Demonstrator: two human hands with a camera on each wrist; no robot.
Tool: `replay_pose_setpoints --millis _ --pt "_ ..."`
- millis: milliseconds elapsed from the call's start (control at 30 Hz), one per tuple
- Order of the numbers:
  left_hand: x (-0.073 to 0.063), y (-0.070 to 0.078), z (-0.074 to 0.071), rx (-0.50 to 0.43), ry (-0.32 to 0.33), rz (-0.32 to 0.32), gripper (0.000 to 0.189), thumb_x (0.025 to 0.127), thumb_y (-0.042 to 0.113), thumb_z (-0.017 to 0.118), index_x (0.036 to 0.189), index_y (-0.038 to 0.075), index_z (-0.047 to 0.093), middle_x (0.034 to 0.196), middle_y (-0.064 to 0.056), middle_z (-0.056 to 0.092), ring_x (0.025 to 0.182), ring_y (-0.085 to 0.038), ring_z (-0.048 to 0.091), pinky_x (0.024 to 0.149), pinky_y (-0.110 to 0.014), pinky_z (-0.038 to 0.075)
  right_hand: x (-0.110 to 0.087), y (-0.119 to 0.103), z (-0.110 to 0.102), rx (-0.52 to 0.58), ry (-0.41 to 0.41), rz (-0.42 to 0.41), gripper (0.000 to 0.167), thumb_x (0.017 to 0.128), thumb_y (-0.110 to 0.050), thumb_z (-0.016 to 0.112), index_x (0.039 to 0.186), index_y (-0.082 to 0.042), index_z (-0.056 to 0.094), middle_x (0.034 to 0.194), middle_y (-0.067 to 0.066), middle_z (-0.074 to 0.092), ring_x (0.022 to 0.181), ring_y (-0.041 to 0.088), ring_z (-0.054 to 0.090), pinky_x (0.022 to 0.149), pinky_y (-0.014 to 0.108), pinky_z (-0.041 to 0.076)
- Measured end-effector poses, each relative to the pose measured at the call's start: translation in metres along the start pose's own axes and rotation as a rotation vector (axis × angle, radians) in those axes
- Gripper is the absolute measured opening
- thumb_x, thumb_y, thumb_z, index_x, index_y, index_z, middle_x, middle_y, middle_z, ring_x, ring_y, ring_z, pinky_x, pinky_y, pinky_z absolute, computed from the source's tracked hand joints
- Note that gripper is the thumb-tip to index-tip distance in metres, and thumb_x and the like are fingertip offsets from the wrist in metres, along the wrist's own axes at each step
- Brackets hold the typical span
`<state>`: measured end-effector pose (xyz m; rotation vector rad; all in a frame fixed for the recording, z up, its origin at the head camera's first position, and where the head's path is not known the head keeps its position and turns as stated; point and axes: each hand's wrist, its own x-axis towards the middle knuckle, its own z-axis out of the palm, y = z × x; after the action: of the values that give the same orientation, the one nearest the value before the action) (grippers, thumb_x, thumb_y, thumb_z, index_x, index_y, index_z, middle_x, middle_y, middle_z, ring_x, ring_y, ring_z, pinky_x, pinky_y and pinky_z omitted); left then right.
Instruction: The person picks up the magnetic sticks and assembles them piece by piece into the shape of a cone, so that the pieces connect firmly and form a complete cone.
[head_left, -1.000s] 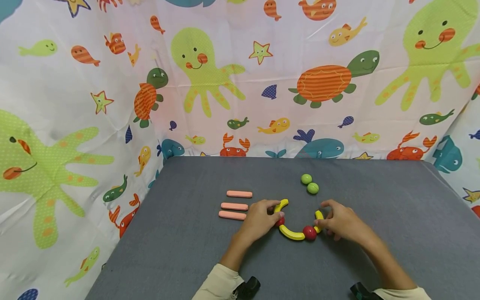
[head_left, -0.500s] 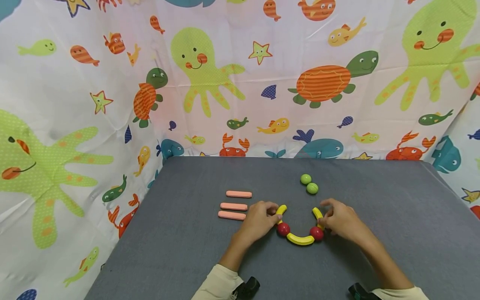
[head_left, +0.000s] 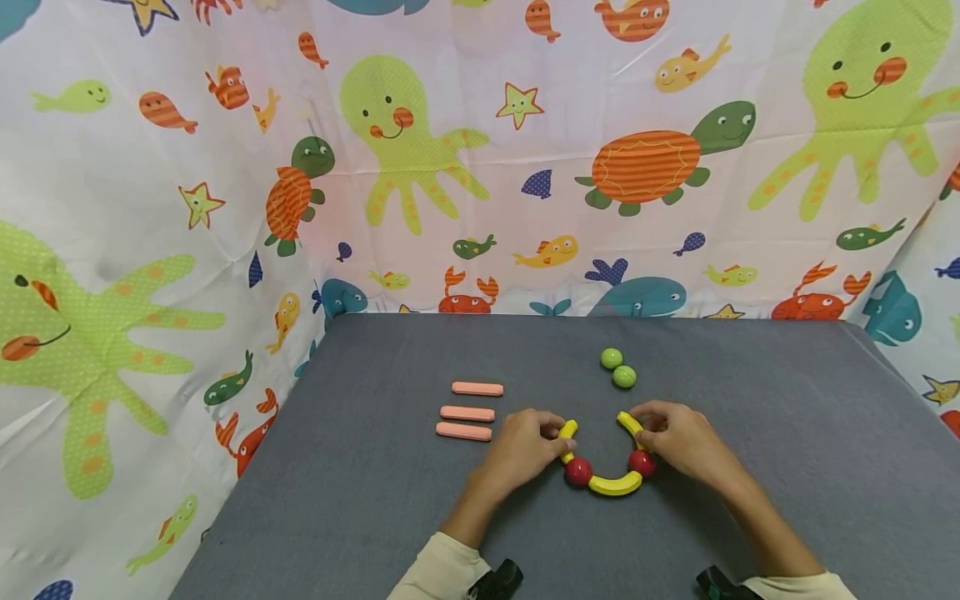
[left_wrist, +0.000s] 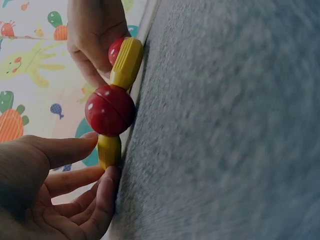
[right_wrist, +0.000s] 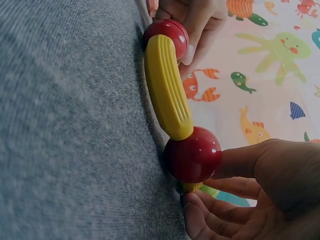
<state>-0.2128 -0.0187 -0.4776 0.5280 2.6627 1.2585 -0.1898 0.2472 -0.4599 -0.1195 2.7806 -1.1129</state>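
Three curved yellow rods and two red balls join in a U-shaped chain on the table. My left hand [head_left: 517, 448] pinches the left yellow rod [head_left: 568, 430] between thumb and fingers. The right yellow rod [head_left: 627, 422] is pinched by my right hand [head_left: 686, 437]. Between them lie the left red ball [head_left: 578, 472], the bottom yellow rod [head_left: 615, 485] and the right red ball [head_left: 641, 463]. In the left wrist view, a red ball [left_wrist: 110, 110] sits just above my left thumb. The right wrist view shows the ridged bottom rod [right_wrist: 169, 87] spanning both balls.
Several straight pink rods [head_left: 468, 413] lie left of the chain, close to my left hand. Two green balls [head_left: 618, 368] sit together behind it. A grey cloth [head_left: 360, 492] covers the table, and a curtain printed with sea animals [head_left: 525, 217] hangs behind.
The chain has shifted right and a little toward me, its bottom rod and red balls swinging with it. My left hand has moved slightly right and nearer, the right hand only slightly.
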Motion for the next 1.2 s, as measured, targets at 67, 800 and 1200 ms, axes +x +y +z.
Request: replay_pose_setpoints --millis 67,800,1200 --pt "0.0000 0.0004 0.0013 -0.020 -0.006 0.007 0.032 0.094 0.024 0.084 0.121 0.008 0.079 0.101 0.002 0.074 0.084 -0.001 0.060 0.073 -0.021 0.052 0.0004 -0.0003 0.0005 -0.005 0.004 0.005 0.035 0.097 -0.015 0.073 0.129 0.000 0.070 0.094 0.006 0.066 0.077 0.020 0.057 0.062 0.032 0.046" --pt "0.0015 -0.0027 0.0054 -0.035 0.009 0.080 0.026 0.096 0.021 0.081 0.118 0.008 0.081 0.105 -0.001 0.076 0.087 -0.001 0.067 0.075 -0.020 0.054 -0.0004 -0.0001 -0.0018 0.027 -0.068 0.048 0.034 0.096 -0.016 0.074 0.127 -0.001 0.073 0.086 0.005 0.065 0.070 0.019 0.060 0.060 0.034 0.051" --pt "0.0005 -0.0007 0.0023 -0.058 -0.007 0.073 0.029 0.099 0.026 0.078 0.122 0.008 0.079 0.110 -0.001 0.074 0.091 -0.003 0.067 0.076 -0.021 0.054 -0.0004 0.0019 -0.0010 0.039 -0.054 0.036 0.037 0.098 -0.024 0.075 0.127 -0.002 0.071 0.091 0.005 0.068 0.072 0.020 0.062 0.064 0.036 0.055"
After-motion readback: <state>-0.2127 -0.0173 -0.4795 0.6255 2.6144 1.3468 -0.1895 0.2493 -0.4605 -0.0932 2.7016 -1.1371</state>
